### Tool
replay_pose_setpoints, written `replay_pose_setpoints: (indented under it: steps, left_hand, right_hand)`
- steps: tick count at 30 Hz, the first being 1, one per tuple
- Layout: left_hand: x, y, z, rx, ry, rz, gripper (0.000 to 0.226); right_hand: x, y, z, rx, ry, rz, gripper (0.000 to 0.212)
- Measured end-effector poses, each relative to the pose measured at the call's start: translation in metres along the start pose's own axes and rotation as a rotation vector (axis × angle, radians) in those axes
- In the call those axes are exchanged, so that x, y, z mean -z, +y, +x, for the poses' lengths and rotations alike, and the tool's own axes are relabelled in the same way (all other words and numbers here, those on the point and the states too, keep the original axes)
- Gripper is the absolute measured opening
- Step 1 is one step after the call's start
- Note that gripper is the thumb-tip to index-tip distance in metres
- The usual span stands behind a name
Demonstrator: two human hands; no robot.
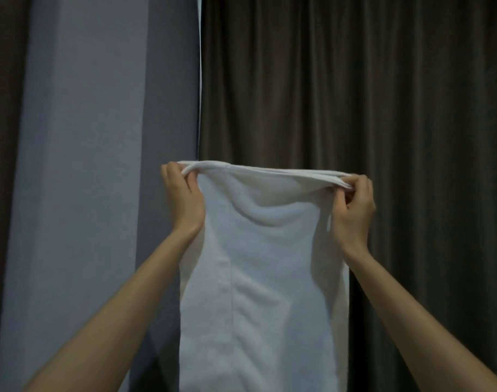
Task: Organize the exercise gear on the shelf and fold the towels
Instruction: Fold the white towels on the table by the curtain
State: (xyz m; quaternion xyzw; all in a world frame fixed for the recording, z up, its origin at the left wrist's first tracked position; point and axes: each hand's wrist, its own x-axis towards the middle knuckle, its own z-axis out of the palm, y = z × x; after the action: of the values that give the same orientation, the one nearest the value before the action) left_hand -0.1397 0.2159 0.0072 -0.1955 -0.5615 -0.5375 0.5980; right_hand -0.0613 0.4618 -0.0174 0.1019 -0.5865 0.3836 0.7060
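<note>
One white towel [258, 278] is showing. Two hands are showing: one left hand [182, 193] and one right hand [352, 207]. Two curtains are hanging: one grey-blue curtain [86, 165] and one dark brown curtain [355, 94].

A white terry-cloth towel [264, 292] hangs upright in mid-air, its long side running straight down until it passes out of view at the bottom. Its top edge is stretched level and taut, pinched at one corner by the left hand [182, 193] and at the other by the right hand [353, 205]. Several layers of cloth show along that edge, so the towel is doubled over there. Just below the edge the nearest layer sags in a soft curved fold. A straight vertical line, either a crease or a layer's edge, runs down the cloth left of its middle, with slanting wrinkles beside it.
</note>
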Motion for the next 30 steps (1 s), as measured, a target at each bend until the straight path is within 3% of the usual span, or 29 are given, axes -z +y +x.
replay_pose_setpoints:
  steps: [4,9,14,19,30]
  left_hand:
    - [0.005,0.035,0.026,0.034,0.199,-0.093,0.015]
    - [0.009,0.073,0.039,-0.038,0.262,-0.115,0.013]
    - [0.013,0.041,0.023,0.071,0.034,-0.044,0.005]
    - [0.010,-0.041,-0.063,0.161,-0.279,0.084,0.008]
    - [-0.021,-0.188,-0.200,0.432,-0.569,0.478,0.013]
  right_hand:
    - [-0.002,-0.042,0.020,0.133,0.181,0.175,0.013]
    - [-0.001,-0.075,0.047,-0.026,0.173,0.381,0.009]
    - [0.011,-0.045,0.030,-0.023,0.066,0.127,0.011]
    - [0.027,0.030,-0.049,-0.246,-0.024,-0.082,0.011]
    - [0.024,0.196,-0.181,-0.572,-0.396,-0.358,0.009]
